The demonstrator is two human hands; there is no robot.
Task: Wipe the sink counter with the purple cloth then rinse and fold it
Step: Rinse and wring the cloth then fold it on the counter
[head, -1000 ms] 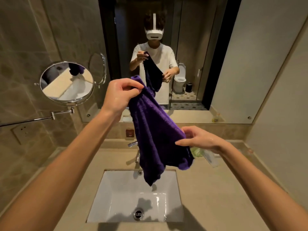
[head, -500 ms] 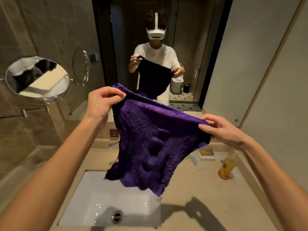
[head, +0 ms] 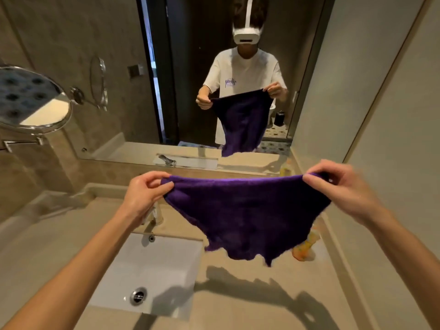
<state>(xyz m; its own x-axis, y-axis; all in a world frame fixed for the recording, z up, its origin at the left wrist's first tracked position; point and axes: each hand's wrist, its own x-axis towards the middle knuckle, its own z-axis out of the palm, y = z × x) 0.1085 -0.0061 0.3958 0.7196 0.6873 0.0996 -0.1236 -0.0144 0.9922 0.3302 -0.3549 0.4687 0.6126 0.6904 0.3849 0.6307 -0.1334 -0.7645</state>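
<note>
Beige counter [head: 238, 303] under purple cloth [head: 245, 215] – corners pinched by both hands; orange bottle [head: 303, 251] behind.

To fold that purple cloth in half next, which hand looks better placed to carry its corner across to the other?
Probably the right hand. Both hands pinch a top corner of the purple cloth, but most of it hangs over the counter on the right. The left hand, above the sink, can hold steady.
</note>
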